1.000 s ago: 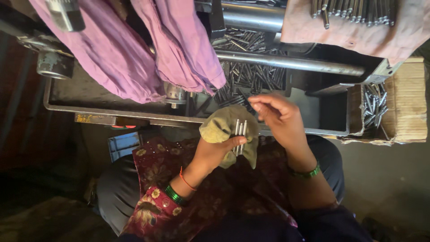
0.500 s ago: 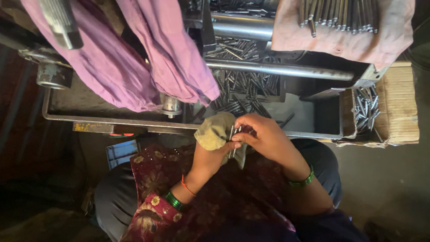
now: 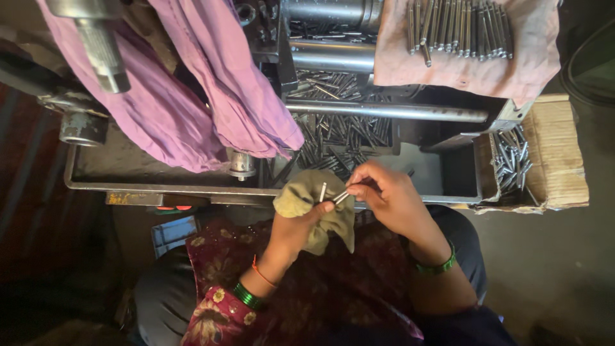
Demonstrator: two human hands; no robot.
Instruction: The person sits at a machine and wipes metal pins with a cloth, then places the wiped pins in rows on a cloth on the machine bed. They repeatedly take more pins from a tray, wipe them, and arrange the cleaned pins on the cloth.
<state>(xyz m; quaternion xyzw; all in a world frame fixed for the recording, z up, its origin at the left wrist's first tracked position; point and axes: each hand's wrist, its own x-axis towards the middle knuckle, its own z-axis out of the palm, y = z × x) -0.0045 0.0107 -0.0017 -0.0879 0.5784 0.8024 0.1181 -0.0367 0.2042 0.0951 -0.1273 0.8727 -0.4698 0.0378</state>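
I see the wiping step in hand: my left hand (image 3: 296, 225) is clamped on a rag (image 3: 315, 206) with a pin (image 3: 322, 191) upright in it, just below the tray (image 3: 192, 187). My right hand (image 3: 391, 198) pinches a second pin (image 3: 341, 197) at the rag. The next move calls for a steady rub, I judge.

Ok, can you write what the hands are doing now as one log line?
left hand: holds olive rag and metal pins | right hand: pinches one pin | behind: tray of pins
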